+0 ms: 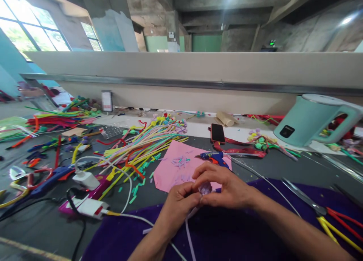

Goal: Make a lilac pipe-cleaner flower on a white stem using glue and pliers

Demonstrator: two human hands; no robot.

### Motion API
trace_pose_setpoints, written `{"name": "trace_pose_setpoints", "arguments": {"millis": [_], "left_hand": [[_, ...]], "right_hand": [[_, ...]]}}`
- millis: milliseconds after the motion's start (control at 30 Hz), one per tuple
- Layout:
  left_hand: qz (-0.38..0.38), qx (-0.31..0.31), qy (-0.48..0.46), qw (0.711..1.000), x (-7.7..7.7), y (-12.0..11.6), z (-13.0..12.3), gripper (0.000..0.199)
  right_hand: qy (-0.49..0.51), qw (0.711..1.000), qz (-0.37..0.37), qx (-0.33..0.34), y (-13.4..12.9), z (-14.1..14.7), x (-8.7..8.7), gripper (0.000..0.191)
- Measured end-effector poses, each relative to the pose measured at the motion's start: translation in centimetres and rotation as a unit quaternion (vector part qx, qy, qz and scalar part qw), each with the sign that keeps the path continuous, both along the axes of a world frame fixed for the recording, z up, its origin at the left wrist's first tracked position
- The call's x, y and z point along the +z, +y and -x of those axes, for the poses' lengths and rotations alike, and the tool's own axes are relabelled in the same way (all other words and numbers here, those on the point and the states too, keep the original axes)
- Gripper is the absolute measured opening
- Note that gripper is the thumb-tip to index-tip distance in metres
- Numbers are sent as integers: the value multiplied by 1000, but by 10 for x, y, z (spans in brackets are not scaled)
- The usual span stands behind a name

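A rounded, fuzzy lilac bundle (205,188) is pinched by the left hand (181,201) and right hand (227,185); just beyond them, a blue-and-orange plastic glue gun (216,157) is laid on a flat pink sheet (166,179).

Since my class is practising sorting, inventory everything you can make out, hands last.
Windows: two, bright, upper left.
Partition: one, pale, back.
Table: one, dark grey, centre.
Kettle: one, pale green, right.
Phone: one, red, centre.
Roll: one, tan, back.
Stems: many, multicoloured, mostly left.
Sheet: one, pink, centre.
Snippets: many, lavender, on sheet.
Glue gun: one clearly, blue, on sheet.
Power strip: one, magenta, left.
Chargers: two, white, left.
Scissors: one clearly, red-yellow handles, right.
Cloth: one, purple, near edge.
Piece: one, lavender, near centre.
Left hand: one, bare, holding piece.
Right hand: one, bare, holding piece.
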State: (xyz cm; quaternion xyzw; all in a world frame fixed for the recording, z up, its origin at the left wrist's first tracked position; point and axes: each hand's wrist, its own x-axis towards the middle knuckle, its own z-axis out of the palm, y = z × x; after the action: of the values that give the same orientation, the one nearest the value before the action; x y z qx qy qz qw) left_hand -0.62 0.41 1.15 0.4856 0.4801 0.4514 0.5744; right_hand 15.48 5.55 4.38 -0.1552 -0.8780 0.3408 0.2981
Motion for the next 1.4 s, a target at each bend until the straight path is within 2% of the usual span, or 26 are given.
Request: {"name": "trace_pose_setpoints", "arguments": {"millis": [133,667,733,800,867,933,1100,1233,1400], "left_hand": [[-1,0,-4,1000,-2,-1,2,9],[-1,17,-45,999,2,-4,1,17],[-3,15,-62,998,4,-4,1,17],[1,21,-82,996,6,-4,3,16],[14,38,-101,994,8,-3,4,16],[26,56,-117,991,10,-2,6,16],[48,84,-156,983,12,-2,8,16],[67,98,-177,977,11,-1,9,14],[62,100,-200,973,2,1,15,15]], "right_hand": [[18,999,25,-9,0,1,0,12],[26,994,97,-51,-3,1,0,10],[34,993,108,-42,-2,0,1,16],[54,990,129,-35,-1,-1,1,31],[92,981,168,-35,1,-2,-1,45],[135,965,223,-43,4,-2,-5,47],[210,911,329,-135,10,2,-17,21],[168,908,340,-178,9,7,-20,23],[101,917,363,-134,-2,17,-31,28]]}}
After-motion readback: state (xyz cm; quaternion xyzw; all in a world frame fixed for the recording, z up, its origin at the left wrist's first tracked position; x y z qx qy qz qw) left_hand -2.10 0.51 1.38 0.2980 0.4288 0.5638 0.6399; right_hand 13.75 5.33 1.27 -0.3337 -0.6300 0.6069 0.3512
